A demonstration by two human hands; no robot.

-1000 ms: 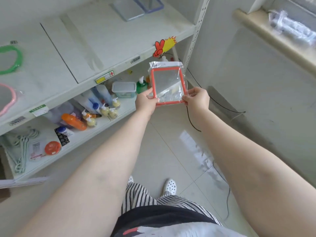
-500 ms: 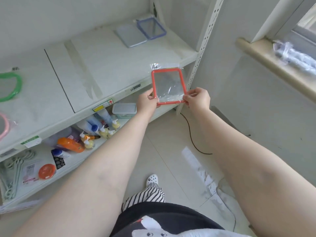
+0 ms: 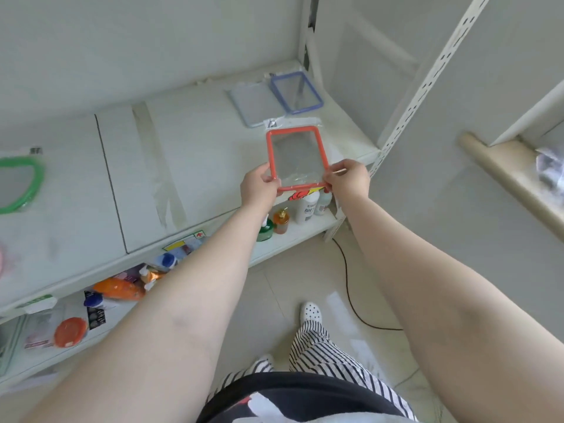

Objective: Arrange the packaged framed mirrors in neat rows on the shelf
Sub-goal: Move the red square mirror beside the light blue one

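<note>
I hold an orange-framed rectangular mirror (image 3: 296, 157) in clear plastic wrap over the front right part of the white shelf (image 3: 195, 154). My left hand (image 3: 259, 187) grips its lower left corner and my right hand (image 3: 348, 178) its lower right corner. Behind it, at the shelf's back right, lie a blue-framed mirror (image 3: 296, 92) and, to its left, a pale grey-blue one (image 3: 254, 103), side by side. A green-framed mirror (image 3: 18, 181) lies at the far left, with a pink one (image 3: 1, 259) barely showing at the edge.
The lower shelf (image 3: 293, 236) carries bottles (image 3: 308, 206), an orange pack (image 3: 119, 288) and an orange lid (image 3: 70, 331). A perforated white upright (image 3: 412, 96) stands right of the shelf. A black cable (image 3: 351, 291) runs over the tiled floor. A window sill (image 3: 512, 181) lies far right.
Both hands have lifted the orange mirror from in front of the shelf edge to over the shelf top, near the two mirrors at the back right. My view has tilted upward.
</note>
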